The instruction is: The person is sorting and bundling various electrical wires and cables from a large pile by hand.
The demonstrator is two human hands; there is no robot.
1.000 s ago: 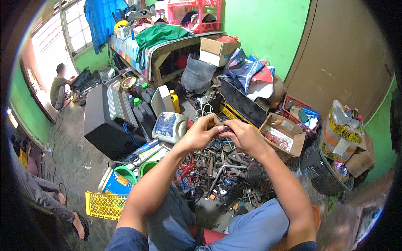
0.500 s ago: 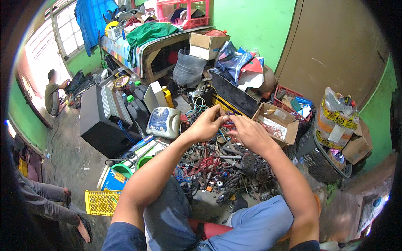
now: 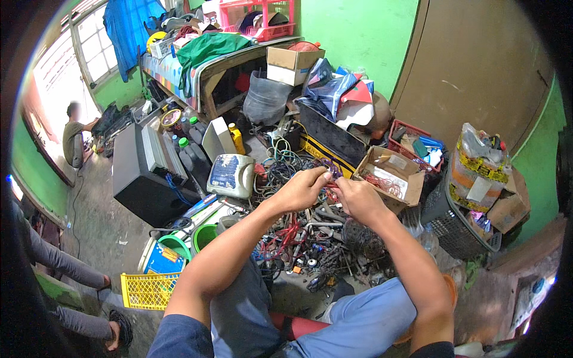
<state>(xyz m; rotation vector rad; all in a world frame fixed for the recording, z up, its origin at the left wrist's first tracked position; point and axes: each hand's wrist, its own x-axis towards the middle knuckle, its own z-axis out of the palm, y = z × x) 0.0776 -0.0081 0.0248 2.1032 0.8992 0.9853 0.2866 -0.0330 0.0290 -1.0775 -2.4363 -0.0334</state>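
Observation:
My left hand (image 3: 303, 190) and my right hand (image 3: 360, 199) are close together above a heap of wires and small parts (image 3: 304, 238). The fingers of both are closed in a pinch on what looks like a thin red wire (image 3: 332, 185), mostly hidden by the fingers. Just beyond the fingertips, purple and blue strands (image 3: 332, 169) show; whether they belong to the held piece, I cannot tell. The heap below holds black cables, red wires and metal bits. Right of my right hand stands an open cardboard box (image 3: 413, 174) with reddish wire inside.
A white jerrycan (image 3: 231, 176), a black cabinet (image 3: 140, 176) and a yellow crate (image 3: 149, 290) stand to the left. At right is a grey basket (image 3: 453, 221) loaded with packages. A standing person's legs (image 3: 77, 262) show at lower left; another person (image 3: 76, 137) sits near the doorway.
Both hands have come down slightly toward me, still pinching close together. At lower left, the standing person's legs have moved apart.

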